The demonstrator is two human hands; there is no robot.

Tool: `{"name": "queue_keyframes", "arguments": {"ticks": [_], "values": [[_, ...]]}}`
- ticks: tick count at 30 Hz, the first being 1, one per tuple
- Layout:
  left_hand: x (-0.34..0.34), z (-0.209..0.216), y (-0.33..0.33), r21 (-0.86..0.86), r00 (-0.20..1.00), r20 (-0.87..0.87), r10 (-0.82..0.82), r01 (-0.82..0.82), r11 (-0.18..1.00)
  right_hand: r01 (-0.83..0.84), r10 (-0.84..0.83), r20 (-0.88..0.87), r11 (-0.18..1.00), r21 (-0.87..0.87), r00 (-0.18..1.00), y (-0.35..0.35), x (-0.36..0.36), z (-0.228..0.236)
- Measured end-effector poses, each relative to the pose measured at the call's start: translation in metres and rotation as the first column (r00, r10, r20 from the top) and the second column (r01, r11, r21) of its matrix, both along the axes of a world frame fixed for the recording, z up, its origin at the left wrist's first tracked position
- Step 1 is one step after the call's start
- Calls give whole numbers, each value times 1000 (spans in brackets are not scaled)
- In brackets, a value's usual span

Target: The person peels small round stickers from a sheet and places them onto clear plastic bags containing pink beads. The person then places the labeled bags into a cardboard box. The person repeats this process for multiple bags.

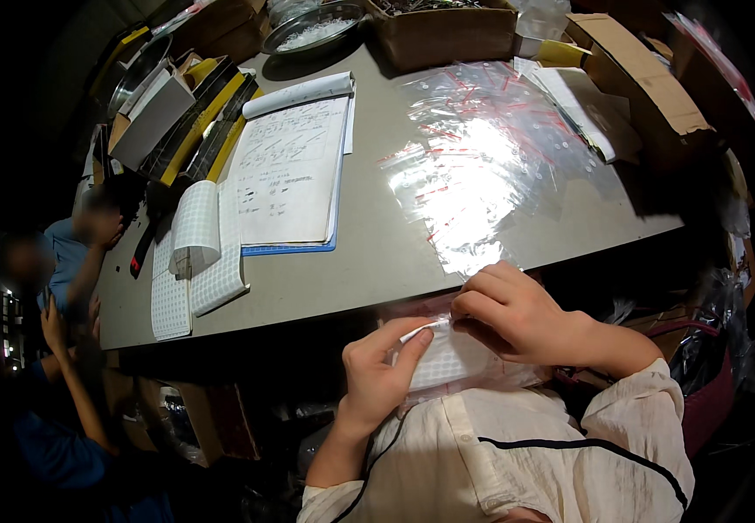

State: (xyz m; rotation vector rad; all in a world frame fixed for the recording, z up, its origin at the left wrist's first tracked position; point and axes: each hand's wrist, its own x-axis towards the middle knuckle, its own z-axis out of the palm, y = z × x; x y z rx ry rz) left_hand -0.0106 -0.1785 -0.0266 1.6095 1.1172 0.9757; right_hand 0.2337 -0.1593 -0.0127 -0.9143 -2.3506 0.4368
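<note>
Just off the table's front edge, my left hand (377,370) pinches a white sheet of small round stickers (447,362) between thumb and fingers, its upper edge bent over. My right hand (513,314) is closed at the sheet's top edge, fingertips together; what they pinch, if anything, is too small to make out. Clear plastic shows around and beneath the sheet, near my lap. Beyond my right hand, a spread of clear zip bags (473,183) with red strips covers the table, several bearing small round stickers.
Left of the bags lie a notepad (286,174) with handwriting and more sticker sheets (212,261). A red-and-black cutter (140,253) sits beside them. Boxes (443,39) and a metal bowl (312,35) line the back. Two people (72,253) are at the left edge.
</note>
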Motion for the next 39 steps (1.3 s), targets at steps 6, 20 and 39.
{"name": "queue_keyframes", "arguments": {"ticks": [6,20,39], "values": [[1,-8,0,-185,984,163,68,-37,982,15,-58,115,938,347,992,-4,-10,3],[-6,-6,2,-278,940,299,164,-78,957,193,-160,108,833,-518,981,66,46,33],[-36,1,11,-291,865,413,283,-169,942,116,-81,99,895,-431,992,95,31,36]]}}
